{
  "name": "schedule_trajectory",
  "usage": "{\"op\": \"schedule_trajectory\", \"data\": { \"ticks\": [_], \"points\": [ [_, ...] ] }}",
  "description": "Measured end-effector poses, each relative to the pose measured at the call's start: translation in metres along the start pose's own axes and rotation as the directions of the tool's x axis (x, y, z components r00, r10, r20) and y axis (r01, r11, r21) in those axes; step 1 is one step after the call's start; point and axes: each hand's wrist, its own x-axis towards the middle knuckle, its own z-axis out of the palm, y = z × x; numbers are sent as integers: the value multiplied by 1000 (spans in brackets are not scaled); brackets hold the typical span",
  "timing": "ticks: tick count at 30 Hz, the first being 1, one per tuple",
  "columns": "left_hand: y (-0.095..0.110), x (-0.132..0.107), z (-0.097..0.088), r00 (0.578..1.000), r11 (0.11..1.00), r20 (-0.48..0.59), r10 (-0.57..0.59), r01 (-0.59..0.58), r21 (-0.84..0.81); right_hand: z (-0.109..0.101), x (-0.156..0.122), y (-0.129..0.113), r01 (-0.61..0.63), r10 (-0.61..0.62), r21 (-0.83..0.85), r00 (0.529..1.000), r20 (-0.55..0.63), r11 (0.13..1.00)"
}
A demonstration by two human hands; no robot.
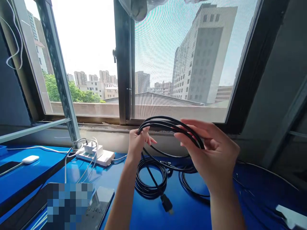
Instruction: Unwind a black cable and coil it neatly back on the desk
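Note:
A loosely coiled black cable (165, 123) is held up between my two hands over the blue table. My left hand (140, 142) is closed around the coil's left side. On the right side, my right hand (208, 147) grips the loops between thumb and fingers. From the coil hangs a cable end with a black plug (166, 203), which looks like an HDMI connector. Below, a wound black cable (144, 193) lies on the table. Another black coil (185, 185) rests to its right, partly hidden by my right hand and forearm.
A white power strip (103, 158) with chargers and wires stands at the left back of the blue table (141, 218). Dark flat devices (103, 198) lie at the front left, partly pixelated. A metal frame post (59, 64) rises before the window. A white object (291, 217) sits at the right.

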Motion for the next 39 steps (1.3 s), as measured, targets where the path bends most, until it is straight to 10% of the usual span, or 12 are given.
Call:
{"op": "schedule_trajectory", "data": {
  "ticks": [7,14,19,24,34,39],
  "points": [
    [22,-11,-20,915,970,-352,196,-128,208,-2,2,15,-174,205,-138,943,263,975],
    [38,-33,-11,826,849,-354,439,-251,465,15,-1,3,-281,228,73,882,413,957],
    [34,-28,-7,899,952,-335,284,-221,212,11,-2,-12,-522,420,217,823,383,825],
    [17,-14,1,995,997,-95,-14,21,76,4,0,-16,-527,465,177,833,300,831],
    [-23,-7,28,927,920,140,-349,309,242,5,-2,-13,-222,214,-45,967,-139,974],
    [-23,-12,26,856,906,297,-423,391,162,10,-6,-16,-85,53,-189,984,-170,978]
  ]
}}
